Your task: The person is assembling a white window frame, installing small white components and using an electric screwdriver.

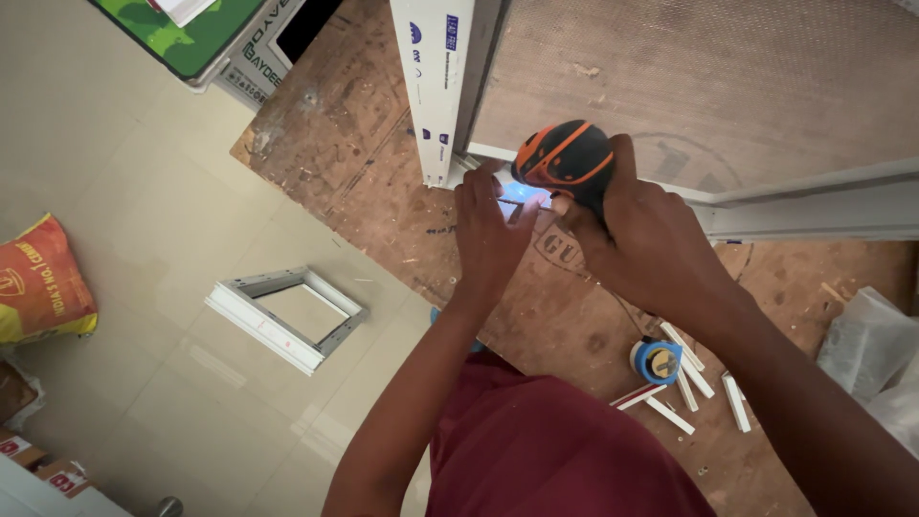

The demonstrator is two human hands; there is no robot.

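Drill (565,153), orange and black, is sitting in my right hand (637,239), fingers wrapped tight around its grip, its work light glowing on the white frame corner (479,158) at the edge of the plywood bench (383,163). My left hand (490,225) is pinching narrow right at the lit spot, steadying something too small to make out. I am judging this as the driving step at the corner joint; the next move calls for keeping the tool square and the left fingertips away from the tip. Nearer me, a blue tape measure (657,361) and white offcuts (689,378) are lying on the bench.
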